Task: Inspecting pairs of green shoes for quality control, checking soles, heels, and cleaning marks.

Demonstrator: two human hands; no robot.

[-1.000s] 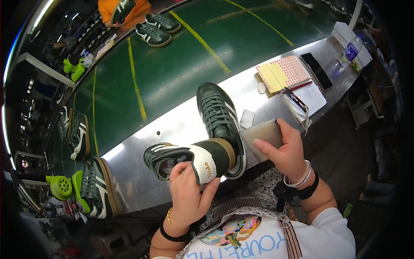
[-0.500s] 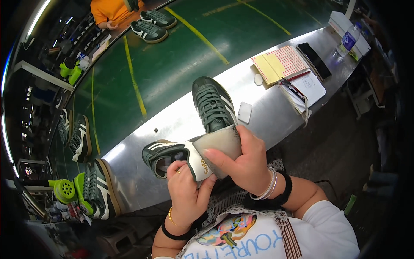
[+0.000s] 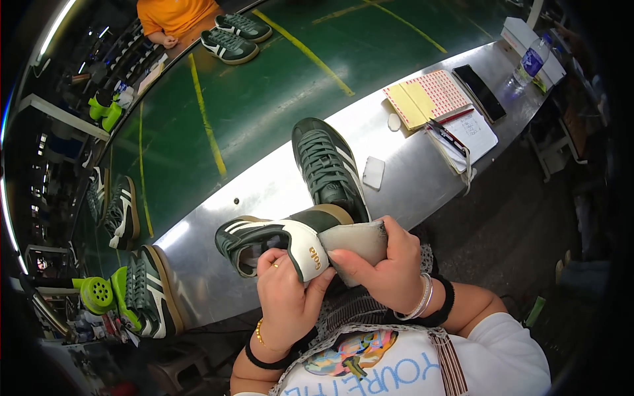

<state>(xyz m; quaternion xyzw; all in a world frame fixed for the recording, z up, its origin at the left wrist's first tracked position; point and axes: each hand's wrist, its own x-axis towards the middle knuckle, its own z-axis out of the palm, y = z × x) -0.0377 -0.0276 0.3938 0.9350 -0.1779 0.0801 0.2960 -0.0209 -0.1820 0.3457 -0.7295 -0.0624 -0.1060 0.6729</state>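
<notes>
Your left hand (image 3: 285, 290) had the fingers curled in at a green shoe's opening and the thumb under its white panel, pinching it. That shoe (image 3: 306, 247) lay tipped in front of you at the table's near edge; its mouth showed a greyish inside, though you couldn't tell whether anything was stuffed in there. Your right hand (image 3: 386, 267) was closed around a grey block (image 3: 353, 244), thumb on its face, fingers behind, its edge right by the panel. Another shoe (image 3: 323, 162) stood laced on the metal table (image 3: 409, 191). At the far right, a clear bottle (image 3: 531, 63) with a purple label was beside a white box (image 3: 522, 36); the contents of both were impossible to make out.
</notes>
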